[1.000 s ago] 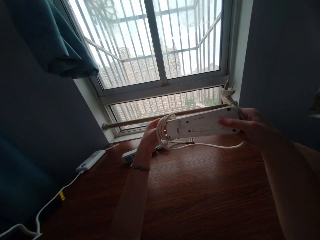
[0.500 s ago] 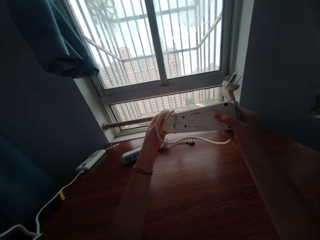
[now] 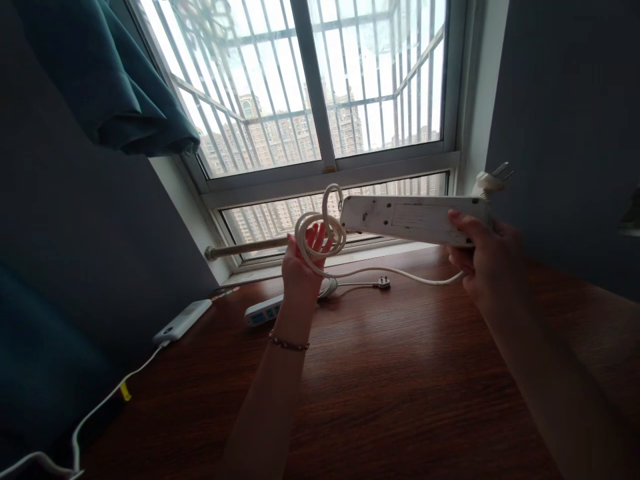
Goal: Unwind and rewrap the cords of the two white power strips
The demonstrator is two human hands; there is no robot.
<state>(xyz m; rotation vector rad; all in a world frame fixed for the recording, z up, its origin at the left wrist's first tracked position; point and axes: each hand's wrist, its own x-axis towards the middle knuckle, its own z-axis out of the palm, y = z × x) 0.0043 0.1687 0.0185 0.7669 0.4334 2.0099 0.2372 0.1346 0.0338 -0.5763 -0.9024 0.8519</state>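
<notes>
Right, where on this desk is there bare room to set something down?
The desk is barest between the left forearm and right forearm; another patch lies between the left forearm and the white cable. Crowded: behind the left wrist, where a blue-socketed power strip, coiled cord and plug lie.

Room over the near tabletop (image 3: 400, 393), slack cord (image 3: 393, 269) across the way beyond

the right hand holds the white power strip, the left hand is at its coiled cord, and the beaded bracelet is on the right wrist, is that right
Not quite: the head view shows the beaded bracelet on the left wrist. The right hand does hold the white power strip, and the left hand is at its coiled cord.
</notes>
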